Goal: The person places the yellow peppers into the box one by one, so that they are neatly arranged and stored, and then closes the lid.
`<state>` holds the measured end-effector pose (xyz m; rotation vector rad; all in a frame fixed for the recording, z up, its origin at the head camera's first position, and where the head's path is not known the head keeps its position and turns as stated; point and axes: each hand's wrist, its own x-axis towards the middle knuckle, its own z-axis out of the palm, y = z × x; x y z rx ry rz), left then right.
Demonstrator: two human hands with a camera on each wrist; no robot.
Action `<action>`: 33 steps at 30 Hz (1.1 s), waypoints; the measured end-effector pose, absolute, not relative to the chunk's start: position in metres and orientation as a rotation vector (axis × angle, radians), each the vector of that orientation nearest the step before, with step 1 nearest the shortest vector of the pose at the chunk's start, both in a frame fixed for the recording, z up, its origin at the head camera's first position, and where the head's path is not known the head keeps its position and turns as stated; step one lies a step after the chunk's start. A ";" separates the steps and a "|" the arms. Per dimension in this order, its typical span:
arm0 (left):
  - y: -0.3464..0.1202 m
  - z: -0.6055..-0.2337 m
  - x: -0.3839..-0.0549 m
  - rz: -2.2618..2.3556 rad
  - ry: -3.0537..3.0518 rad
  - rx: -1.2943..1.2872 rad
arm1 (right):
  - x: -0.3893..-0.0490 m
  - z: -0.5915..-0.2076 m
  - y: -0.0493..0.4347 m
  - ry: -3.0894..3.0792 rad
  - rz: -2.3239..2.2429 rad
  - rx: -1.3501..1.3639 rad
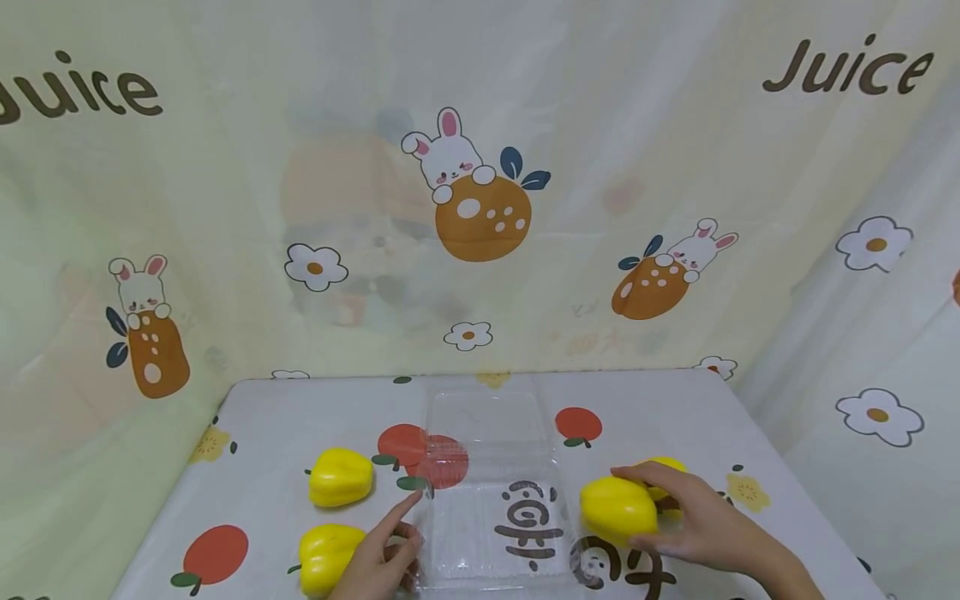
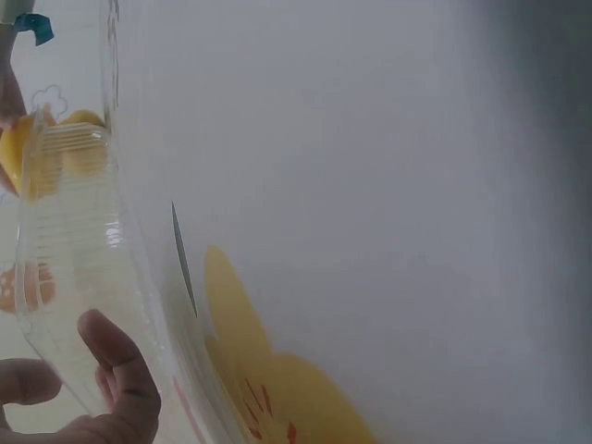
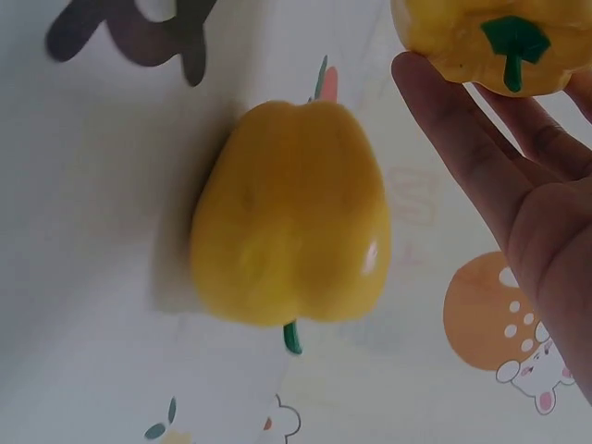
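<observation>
My right hand point(image 1: 708, 523) grips a yellow bell pepper point(image 1: 617, 508) between thumb and fingers, just right of a clear plastic clamshell box point(image 1: 491, 575). In the right wrist view the held pepper shows its green stem at the top edge. A second yellow pepper point(image 3: 291, 217) lies on the table near this hand, partly hidden behind it in the head view. My left hand point(image 1: 381, 557) is at the box's left side, index finger stretched along the rim near the hinge corner. Two more yellow peppers lie left of the box, an upper one point(image 1: 341, 477) and a lower one point(image 1: 328, 557) partly behind this hand.
The box's lid point(image 1: 486, 417) lies folded back toward the rear of the table. A white cloth point(image 1: 277, 450) printed with fruit and flowers covers the table. A curtain point(image 1: 585, 317) with rabbit prints hangs behind and at both sides.
</observation>
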<state>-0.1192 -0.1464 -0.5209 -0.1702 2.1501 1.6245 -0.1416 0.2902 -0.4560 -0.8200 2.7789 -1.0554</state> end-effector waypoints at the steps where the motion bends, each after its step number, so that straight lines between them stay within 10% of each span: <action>1: -0.147 -0.521 -0.119 1.626 2.149 -0.167 | -0.143 -0.456 0.288 2.782 -1.051 -0.819; 33: -0.143 -0.523 -0.121 1.578 2.189 -0.187 | -0.180 -0.452 0.240 2.736 -1.068 -0.879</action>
